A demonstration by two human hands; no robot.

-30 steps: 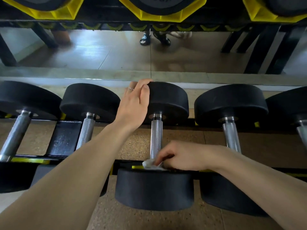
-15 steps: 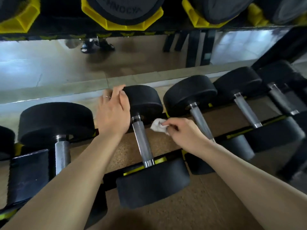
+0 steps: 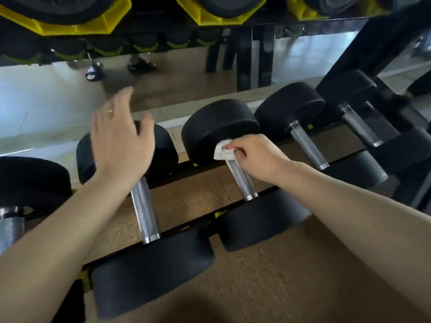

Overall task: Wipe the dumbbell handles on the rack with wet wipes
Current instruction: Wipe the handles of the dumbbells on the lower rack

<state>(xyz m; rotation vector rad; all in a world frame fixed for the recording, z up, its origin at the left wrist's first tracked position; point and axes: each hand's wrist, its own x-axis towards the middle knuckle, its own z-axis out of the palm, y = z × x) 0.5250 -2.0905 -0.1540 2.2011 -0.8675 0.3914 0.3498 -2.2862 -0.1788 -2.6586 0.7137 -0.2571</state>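
**Wipe meets steel at the top of a dumbbell handle**

A person's right hand (image 3: 254, 151) curls round a crumpled white wet wipe (image 3: 222, 152) and presses it against the upper end of a knurled handle (image 3: 241, 180), just under the dumbbell's far black head (image 3: 219, 127), on the lower tier of a gym rack (image 3: 396, 127). The left hand (image 3: 121, 138) hovers with fingers spread and loose above the neighbouring dumbbell (image 3: 149, 206), gripping nothing (its blurred fingertips suggest it is in motion).

To do this stroke well, the wipe likely wants to wrap right round the bar and be drawn the full length toward the near head (image 3: 263, 220), with a twist of the wrist so the underside is covered too; the knurling would probably trap grime, so firm pressure seems wise. Steadying the far head with the free hand should stop the dumbbell rolling in its cradle.

The handles are bright chromed steel with cross-hatched grip and smooth collars at each end. The heads are matte black discs, rubbery in look. Several dumbbells lie side by side, angled down toward the camera, above a speckled tan floor (image 3: 291, 287). Yellow cradles (image 3: 77, 26) of an upper tier show at the top edge.
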